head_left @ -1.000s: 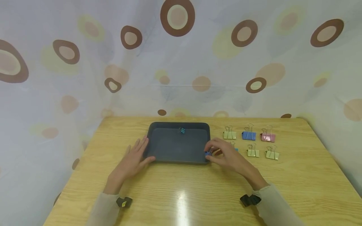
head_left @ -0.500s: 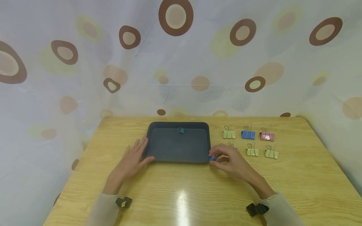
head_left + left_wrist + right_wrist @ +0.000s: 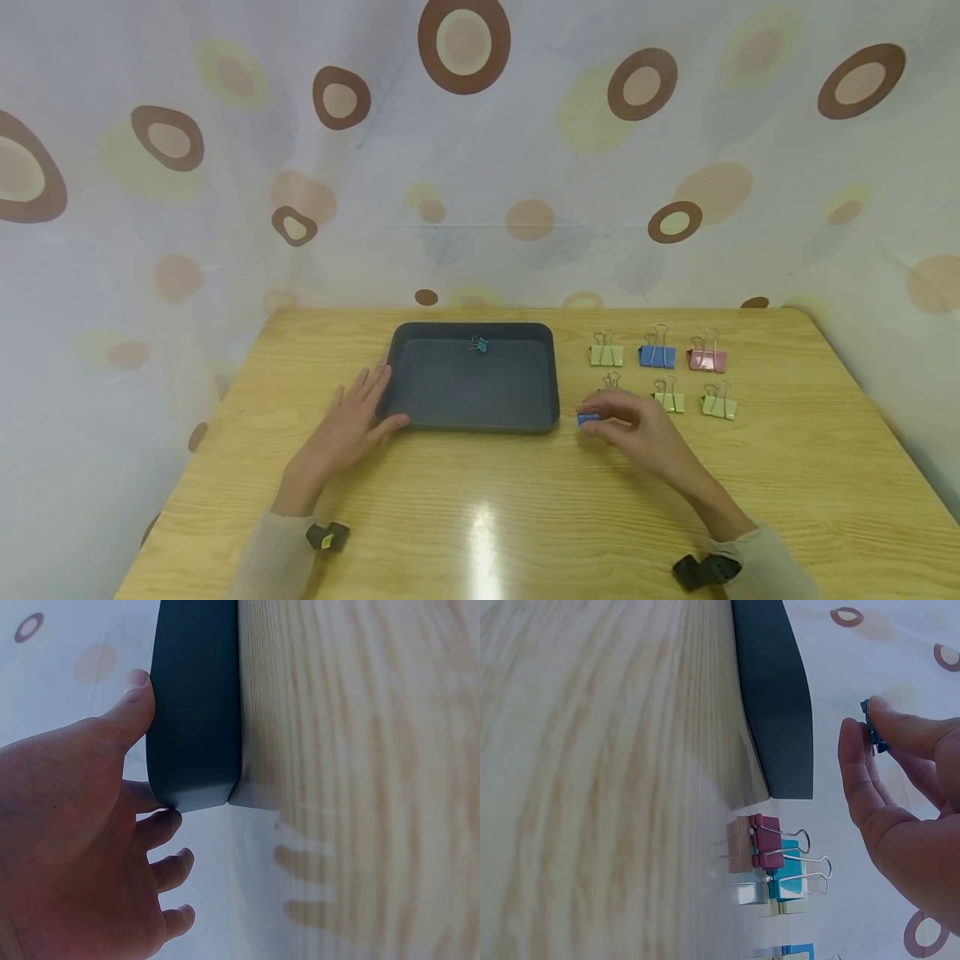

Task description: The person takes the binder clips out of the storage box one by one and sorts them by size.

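My right hand (image 3: 643,433) pinches a small blue binder clip (image 3: 588,419) between thumb and fingertips, just right of the tray's near right corner. The right wrist view shows that clip (image 3: 872,735) edge-on, raised above the table. My left hand (image 3: 347,435) rests against the left end of the dark grey tray (image 3: 472,431). Its thumb and index finger touch the tray wall (image 3: 193,712) in the left wrist view, the other fingers spread loosely. A small teal binder clip (image 3: 478,344) lies inside the tray near the far wall.
Right of the tray stand larger binder clips: pale green (image 3: 606,356), blue (image 3: 657,357), pink (image 3: 707,360) and more pale green ones (image 3: 719,407). The right hand partly hides others; a dark red clip (image 3: 766,841) and a teal clip (image 3: 787,870) show in the right wrist view.
My right hand has moved right, away from the tray's near right corner, carrying the small blue binder clip. The left hand stays against the tray.
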